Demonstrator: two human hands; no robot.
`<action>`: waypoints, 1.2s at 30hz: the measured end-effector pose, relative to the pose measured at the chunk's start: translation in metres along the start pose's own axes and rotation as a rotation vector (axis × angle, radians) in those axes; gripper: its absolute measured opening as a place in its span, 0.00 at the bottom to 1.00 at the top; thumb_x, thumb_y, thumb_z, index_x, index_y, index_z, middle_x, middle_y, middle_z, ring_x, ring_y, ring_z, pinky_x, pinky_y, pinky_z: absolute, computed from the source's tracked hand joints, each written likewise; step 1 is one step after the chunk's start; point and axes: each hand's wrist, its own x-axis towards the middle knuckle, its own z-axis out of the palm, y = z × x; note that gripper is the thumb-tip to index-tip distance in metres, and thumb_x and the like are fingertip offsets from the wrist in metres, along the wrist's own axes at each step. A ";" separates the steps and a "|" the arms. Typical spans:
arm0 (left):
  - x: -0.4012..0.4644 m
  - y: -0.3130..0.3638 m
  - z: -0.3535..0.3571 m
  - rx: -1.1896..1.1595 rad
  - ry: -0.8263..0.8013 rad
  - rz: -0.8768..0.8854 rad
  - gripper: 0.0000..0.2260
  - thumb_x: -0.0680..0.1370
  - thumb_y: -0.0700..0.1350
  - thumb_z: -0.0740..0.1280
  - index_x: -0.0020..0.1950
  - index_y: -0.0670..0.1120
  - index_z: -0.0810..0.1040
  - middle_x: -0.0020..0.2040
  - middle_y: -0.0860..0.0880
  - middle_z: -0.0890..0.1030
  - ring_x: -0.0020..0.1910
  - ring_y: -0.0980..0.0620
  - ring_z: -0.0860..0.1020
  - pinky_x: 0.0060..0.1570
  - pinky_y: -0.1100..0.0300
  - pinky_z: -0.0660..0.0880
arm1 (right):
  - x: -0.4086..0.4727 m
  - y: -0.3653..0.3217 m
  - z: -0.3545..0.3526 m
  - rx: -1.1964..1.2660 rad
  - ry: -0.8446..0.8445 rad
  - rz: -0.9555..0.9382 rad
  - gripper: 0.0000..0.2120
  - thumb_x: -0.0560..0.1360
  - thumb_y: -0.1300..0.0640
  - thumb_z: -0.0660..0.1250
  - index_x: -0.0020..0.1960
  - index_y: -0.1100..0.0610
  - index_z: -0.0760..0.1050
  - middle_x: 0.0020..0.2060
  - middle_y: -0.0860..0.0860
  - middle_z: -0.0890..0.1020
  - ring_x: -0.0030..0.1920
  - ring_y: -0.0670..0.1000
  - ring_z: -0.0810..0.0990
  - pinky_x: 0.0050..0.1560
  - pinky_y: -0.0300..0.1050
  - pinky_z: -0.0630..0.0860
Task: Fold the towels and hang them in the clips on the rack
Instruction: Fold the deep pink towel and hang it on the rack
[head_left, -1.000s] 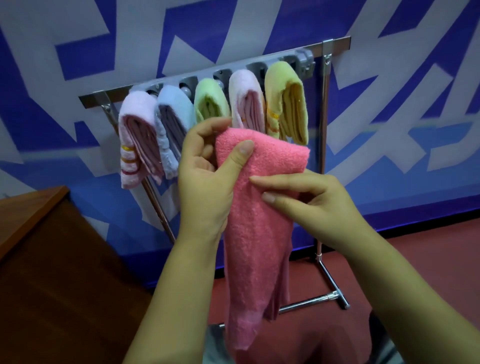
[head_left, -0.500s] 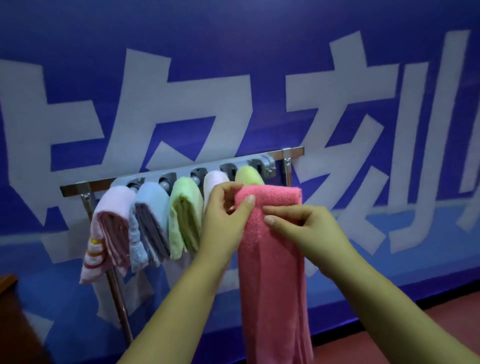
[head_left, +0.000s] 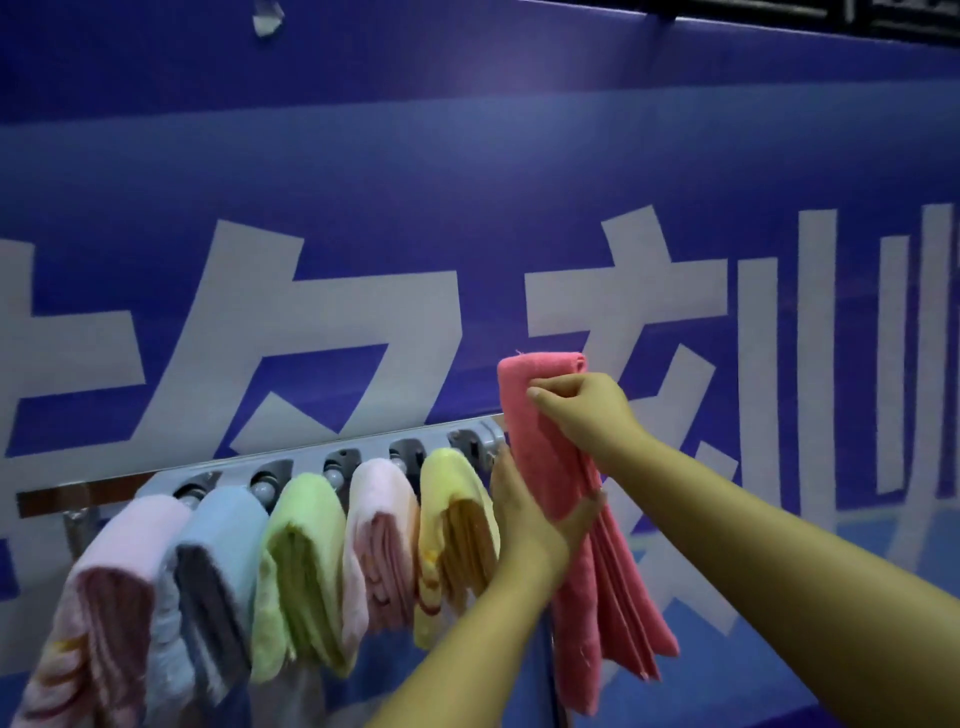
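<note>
At the rack's right end, the right hand (head_left: 579, 410) pinches the folded pink towel (head_left: 550, 457) near its top fold, fingers curled; the left hand (head_left: 530, 514) grips it lower, fingers wrapped behind and hidden; fluffy terry, its layered lower edges hang loose; five folded towels (head_left: 306, 561) hang clipped on the grey rack (head_left: 363, 452), the leftmost cut off; clips mostly hidden

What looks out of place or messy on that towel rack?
Only the pink towel is not clipped: the right hand pinches its folded top above the rack while the left hand holds it lower down. The five hung towels all slant leftward, but none looks fallen or damaged.
</note>
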 end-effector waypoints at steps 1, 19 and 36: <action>0.007 0.002 0.006 0.003 0.038 -0.001 0.48 0.55 0.63 0.73 0.71 0.47 0.61 0.64 0.48 0.71 0.63 0.50 0.72 0.65 0.51 0.69 | 0.007 -0.002 0.002 -0.007 -0.006 -0.010 0.11 0.76 0.55 0.66 0.55 0.54 0.82 0.52 0.50 0.84 0.48 0.45 0.76 0.52 0.40 0.74; 0.065 -0.019 0.021 0.255 0.379 0.035 0.35 0.75 0.39 0.65 0.76 0.41 0.48 0.76 0.41 0.53 0.75 0.44 0.56 0.71 0.59 0.52 | 0.074 -0.014 0.036 0.548 -0.232 0.194 0.13 0.71 0.51 0.71 0.50 0.59 0.79 0.41 0.54 0.81 0.44 0.54 0.80 0.48 0.50 0.78; 0.084 -0.042 -0.012 0.930 -0.217 0.173 0.29 0.71 0.33 0.60 0.72 0.45 0.61 0.64 0.41 0.68 0.59 0.40 0.72 0.53 0.52 0.68 | 0.040 0.142 0.040 1.035 0.198 0.642 0.17 0.76 0.69 0.61 0.65 0.65 0.71 0.48 0.59 0.78 0.42 0.52 0.76 0.35 0.46 0.77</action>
